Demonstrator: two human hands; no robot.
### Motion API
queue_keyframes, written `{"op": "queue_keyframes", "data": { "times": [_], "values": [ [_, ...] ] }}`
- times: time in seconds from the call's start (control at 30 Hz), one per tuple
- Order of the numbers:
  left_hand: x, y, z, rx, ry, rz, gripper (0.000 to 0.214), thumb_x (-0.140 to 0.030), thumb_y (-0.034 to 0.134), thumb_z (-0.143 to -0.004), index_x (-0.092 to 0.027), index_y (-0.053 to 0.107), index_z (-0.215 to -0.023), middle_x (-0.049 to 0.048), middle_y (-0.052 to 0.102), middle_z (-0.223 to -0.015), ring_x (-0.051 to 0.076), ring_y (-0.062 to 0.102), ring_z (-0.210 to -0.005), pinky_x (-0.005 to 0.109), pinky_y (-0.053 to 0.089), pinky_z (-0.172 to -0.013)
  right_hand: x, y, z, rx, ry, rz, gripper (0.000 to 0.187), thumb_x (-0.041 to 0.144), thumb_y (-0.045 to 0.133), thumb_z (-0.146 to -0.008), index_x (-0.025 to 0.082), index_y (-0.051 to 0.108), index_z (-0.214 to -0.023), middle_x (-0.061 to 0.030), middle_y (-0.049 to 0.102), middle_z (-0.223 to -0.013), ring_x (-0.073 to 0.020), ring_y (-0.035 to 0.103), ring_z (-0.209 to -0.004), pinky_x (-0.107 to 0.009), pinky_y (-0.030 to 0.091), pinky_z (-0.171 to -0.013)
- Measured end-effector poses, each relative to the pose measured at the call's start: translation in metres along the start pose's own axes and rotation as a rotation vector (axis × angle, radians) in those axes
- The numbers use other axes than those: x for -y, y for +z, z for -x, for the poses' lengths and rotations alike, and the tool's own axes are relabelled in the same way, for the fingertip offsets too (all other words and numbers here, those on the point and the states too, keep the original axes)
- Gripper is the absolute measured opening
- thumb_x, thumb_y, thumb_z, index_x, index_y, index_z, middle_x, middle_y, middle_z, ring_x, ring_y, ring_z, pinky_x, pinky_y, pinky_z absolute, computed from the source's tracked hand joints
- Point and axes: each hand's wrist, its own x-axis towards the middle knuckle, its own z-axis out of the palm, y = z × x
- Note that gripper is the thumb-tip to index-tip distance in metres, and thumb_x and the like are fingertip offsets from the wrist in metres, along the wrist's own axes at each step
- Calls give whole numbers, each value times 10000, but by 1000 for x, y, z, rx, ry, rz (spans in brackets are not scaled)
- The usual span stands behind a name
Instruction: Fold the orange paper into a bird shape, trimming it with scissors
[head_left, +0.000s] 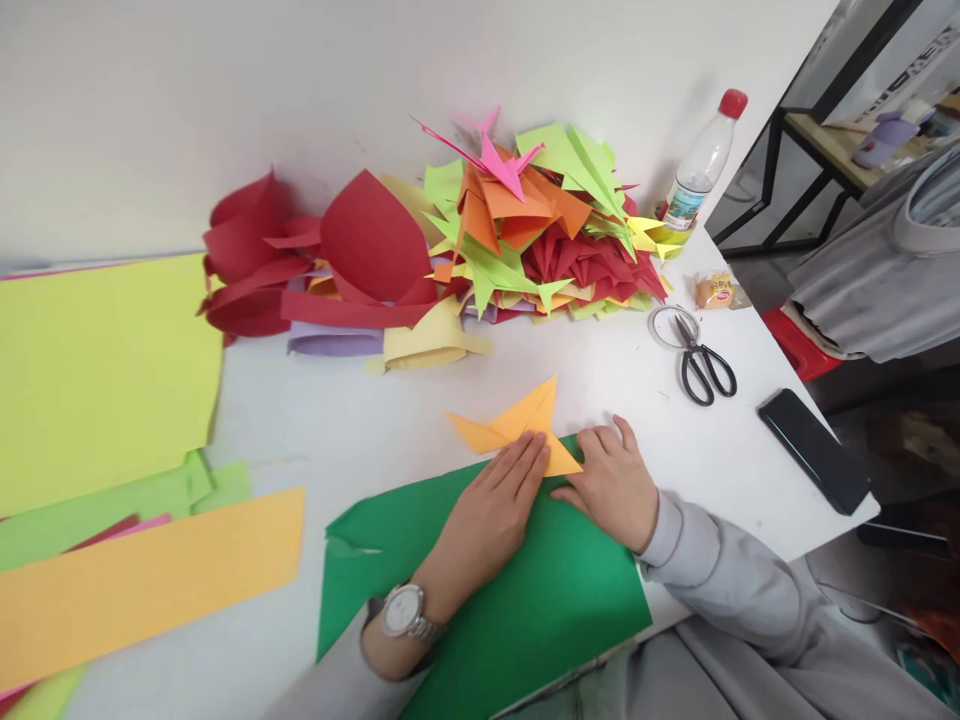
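Note:
An orange-yellow folded paper figure [517,415] with several pointed ends, like a half-formed origami crane, lies at the upper edge of a green sheet [555,590]. My left hand [491,515] rests flat on it, fingers stretched out and pressing the paper down; part of the figure is hidden underneath. A metal watch is on that wrist. My right hand [616,488] is at the figure's right-hand point, thumb below and bent fingers above, with a gap between them. The paper tip reaches into that gap, and no firm grip on it shows.
Folded paper cranes [517,230] are heaped against the wall, beside curled red paper pieces [371,250]. Yellow-green sheets [105,370] and an orange strip [165,590] lie left. On the right are scissors [697,365], a phone [814,450], a wrapped snack [716,290] and a bottle [697,170].

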Motion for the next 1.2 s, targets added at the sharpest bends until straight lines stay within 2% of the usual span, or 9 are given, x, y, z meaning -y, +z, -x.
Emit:
{"op": "queue_keyframes", "data": {
  "times": [0.23,0.37,0.47,0.53,0.6,0.73,1.0,1.2],
  "values": [
    [8,-9,-5,68,-41,112,504,-42,332,-893,-107,444,-1379,172,534,-1403,276,485,-1310,455,481,-1038,-1,-1,-1,61,-9,2,274,529,737,-743,259,763,-786,-80,590,-970,-264,489,-987,-556,318,-1048],
    [7,-13,-12,4,-99,195,494,-190,465,-911,-120,402,-1396,176,592,-1328,283,553,-1217,455,511,-991,-1,-2,-1,61,-6,-8,241,509,741,-752,269,754,-770,-69,588,-951,-258,488,-989,-545,299,-1060],
    [6,-12,-16,-95,-168,217,428,-195,475,-926,-134,441,-1348,167,656,-1215,268,612,-1114,433,538,-935,0,-2,-1,51,-8,0,285,500,731,-771,288,738,-962,-66,584,-945,-254,490,-983,-531,289,-1063],
    [6,-11,-18,-136,-231,267,323,-185,439,-950,-153,504,-1264,140,687,-1134,240,639,-1048,398,549,-902,0,-2,-1,49,-8,9,437,496,720,-786,305,660,-1174,-70,578,-958,-254,490,-979,-526,285,-1057],
    [7,-12,-19,-131,-309,324,248,-227,434,-966,-153,549,-1173,124,696,-1071,227,649,-997,378,551,-876,-1,-2,-2,56,-8,12,535,489,701,-807,319,573,-1297,-76,573,-980,-254,487,-981,-522,277,-1051],
    [8,-16,-20,-93,-380,405,233,-285,410,-980,-155,573,-1085,102,689,-1024,210,639,-951,352,540,-853,-3,-3,-3,89,-3,6,464,483,646,-856,338,571,-1291,-85,563,-1014,-255,469,-995,-517,253,-1042],
    [7,-21,-24,-39,-380,457,244,-279,376,-983,-164,582,-1048,97,679,-1024,217,602,-974,359,509,-875,0,-1,-8,102,9,15,505,529,588,-877,289,546,-1319,-94,555,-985,-266,439,-987,-495,254,-1011],
    [10,-18,-24,-36,-353,474,234,-248,366,-982,-171,584,-947,89,663,-962,219,573,-951,354,505,-851,3,1,-8,87,40,16,509,551,570,-879,270,558,-1303,-97,552,-989,-270,438,-986,-484,259,-997]
  ]
}}
